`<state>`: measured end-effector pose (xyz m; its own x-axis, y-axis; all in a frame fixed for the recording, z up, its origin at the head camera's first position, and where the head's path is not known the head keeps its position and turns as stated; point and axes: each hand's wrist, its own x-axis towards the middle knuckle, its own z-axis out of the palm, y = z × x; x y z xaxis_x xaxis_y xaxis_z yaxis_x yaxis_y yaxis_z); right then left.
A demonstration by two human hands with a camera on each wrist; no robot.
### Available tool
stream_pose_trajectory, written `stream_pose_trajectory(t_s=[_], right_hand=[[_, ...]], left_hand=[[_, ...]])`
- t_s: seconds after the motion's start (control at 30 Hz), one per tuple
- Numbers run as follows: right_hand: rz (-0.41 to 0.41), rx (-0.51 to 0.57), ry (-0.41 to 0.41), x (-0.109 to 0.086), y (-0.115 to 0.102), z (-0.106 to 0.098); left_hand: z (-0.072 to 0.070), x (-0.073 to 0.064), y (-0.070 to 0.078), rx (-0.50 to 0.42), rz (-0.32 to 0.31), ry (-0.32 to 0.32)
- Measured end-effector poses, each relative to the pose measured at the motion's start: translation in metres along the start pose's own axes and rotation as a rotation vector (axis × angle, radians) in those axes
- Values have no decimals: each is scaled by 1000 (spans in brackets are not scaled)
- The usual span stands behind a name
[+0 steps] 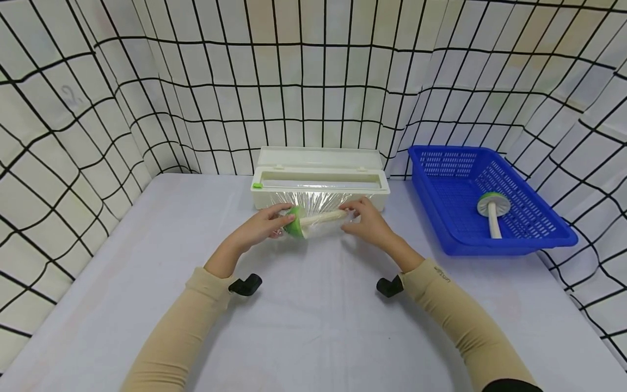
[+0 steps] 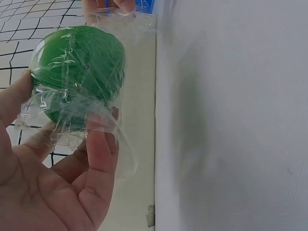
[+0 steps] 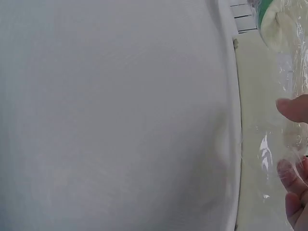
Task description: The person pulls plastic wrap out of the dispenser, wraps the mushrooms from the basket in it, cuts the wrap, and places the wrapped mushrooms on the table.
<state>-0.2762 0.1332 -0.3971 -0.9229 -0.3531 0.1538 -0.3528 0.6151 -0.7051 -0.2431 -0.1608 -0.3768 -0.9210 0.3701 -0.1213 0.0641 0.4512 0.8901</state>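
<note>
A toy mushroom with a green cap (image 2: pixel 79 67) and a pale stem (image 1: pixel 320 219) lies sideways in clear cling film (image 1: pixel 323 201). My left hand (image 1: pixel 262 226) grips the cap through the crinkled film, thumb on one side and fingers on the other. At the stem's far end, my right hand (image 1: pixel 369 223) holds the film between thumb (image 3: pixel 293 109) and fingers. The film runs back to a white cling film dispenser (image 1: pixel 320 197) just behind both hands, its lid raised. In the right wrist view the right hand is partly cut off.
A blue basket (image 1: pixel 441 239) stands at the right with another green-capped mushroom (image 1: pixel 493 209) in it. Black wire mesh (image 1: pixel 323 84) encloses the back and sides of the white-covered table (image 1: pixel 313 326). A small green slider (image 1: pixel 257 185) sits on the dispenser's left end.
</note>
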Motion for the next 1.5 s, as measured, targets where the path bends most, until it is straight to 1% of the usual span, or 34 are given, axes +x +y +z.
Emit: stream_pose_trajectory(t_s=[0.1,0.23,0.4,0.53,0.73,0.83,1.0,1.2,1.3,1.4,1.5], right_hand=[[6,-32,5,1,-2,1],[-30,-108,52,2,-3,4],[-72,-151,93,3,-1,6],[-79,-174,96,3,0,5],[-79,-207,83,6,2,4],[-75,-225,76,8,4,4],[-33,-268,57,10,3,3],[-7,-300,65,9,0,2],[-2,-304,70,10,0,2],[6,-313,72,11,0,3],[16,-319,66,12,-1,3]], left_hand=[[0,0,-1,-1,-14,12],[3,1,-1,-32,-25,43],[5,2,-5,-45,-19,70],[7,4,-9,-56,-24,80],[8,5,-10,-48,-58,100],[8,6,-8,-24,-70,122],[7,8,-8,-13,-70,151],[5,11,-11,-1,-46,192],[4,12,-12,-17,-37,212],[3,12,-11,-31,-47,226],[2,14,-12,-43,-44,231]])
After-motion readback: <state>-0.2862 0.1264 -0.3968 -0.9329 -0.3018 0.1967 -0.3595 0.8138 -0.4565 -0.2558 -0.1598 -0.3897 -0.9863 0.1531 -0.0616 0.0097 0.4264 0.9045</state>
